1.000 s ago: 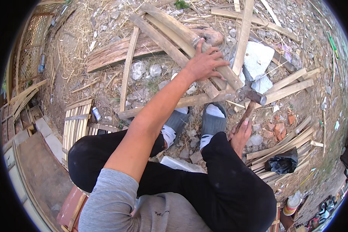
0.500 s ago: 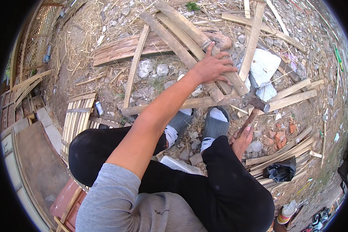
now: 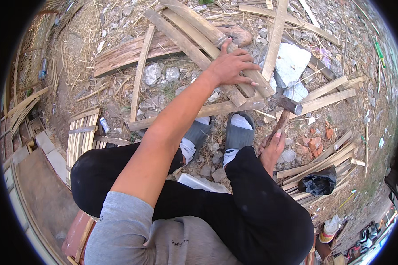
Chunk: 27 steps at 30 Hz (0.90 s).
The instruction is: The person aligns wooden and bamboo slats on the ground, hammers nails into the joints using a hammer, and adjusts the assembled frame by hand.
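Note:
My left hand (image 3: 234, 66) lies across a weathered wooden plank (image 3: 263, 85), its fingers spread over the plank near the end closest to me. This plank slants away to the far left over other boards. In my right hand (image 3: 272, 152) is a hammer (image 3: 279, 126), gripped by its wooden handle. The dark metal hammer head (image 3: 290, 105) is raised just right of the plank's near end, apart from it. Another wooden strip (image 3: 199, 111) runs crosswise in front of my feet.
A thick split log (image 3: 137, 51) lies beneath the boards. Pale stone chunks (image 3: 292, 64) sit to the right of my left hand. More slats (image 3: 329, 104) and a slat pile with a black plastic bag (image 3: 318, 182) are at right. Rubble and straw cover the ground around my sandals (image 3: 239, 131).
The whole view has shifted, so the scene sits a little farther up and left. Against the ground, the hammer head has moved slightly away from me. My left hand stays on the plank.

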### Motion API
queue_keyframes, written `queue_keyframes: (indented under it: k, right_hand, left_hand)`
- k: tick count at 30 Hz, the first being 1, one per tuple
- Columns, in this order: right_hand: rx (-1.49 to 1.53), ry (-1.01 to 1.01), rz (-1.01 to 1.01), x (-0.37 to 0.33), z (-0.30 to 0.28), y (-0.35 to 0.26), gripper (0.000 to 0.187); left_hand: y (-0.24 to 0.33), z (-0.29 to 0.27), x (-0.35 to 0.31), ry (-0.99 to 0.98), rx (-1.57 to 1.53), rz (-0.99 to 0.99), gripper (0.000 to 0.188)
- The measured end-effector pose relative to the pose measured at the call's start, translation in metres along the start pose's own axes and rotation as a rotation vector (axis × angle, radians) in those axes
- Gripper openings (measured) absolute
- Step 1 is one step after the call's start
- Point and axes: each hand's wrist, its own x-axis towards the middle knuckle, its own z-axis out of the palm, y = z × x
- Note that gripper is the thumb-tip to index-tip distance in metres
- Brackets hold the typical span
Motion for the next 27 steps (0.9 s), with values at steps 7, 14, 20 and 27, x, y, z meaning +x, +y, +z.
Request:
queue_keyframes:
  k: [7,14,20,27]
  right_hand:
    - [-0.207,-0.035,-0.133,0.01,0.0,-0.012,0.036]
    - [-0.245,-0.067,-0.157,0.015,0.001,-0.024,0.038]
    - [-0.216,-0.088,-0.118,0.016,0.001,-0.021,0.037]
    - [-0.119,-0.061,-0.041,0.007,0.001,-0.017,0.036]
  left_hand:
    - [0.004,-0.002,0.002,0.011,-0.043,-0.059,0.03]
    - [0.004,0.002,0.0,0.11,-0.04,-0.051,0.031]
    - [0.003,0.0,0.001,0.036,-0.069,-0.052,0.031]
    - [0.002,-0.001,0.002,0.019,-0.053,-0.05,0.035]
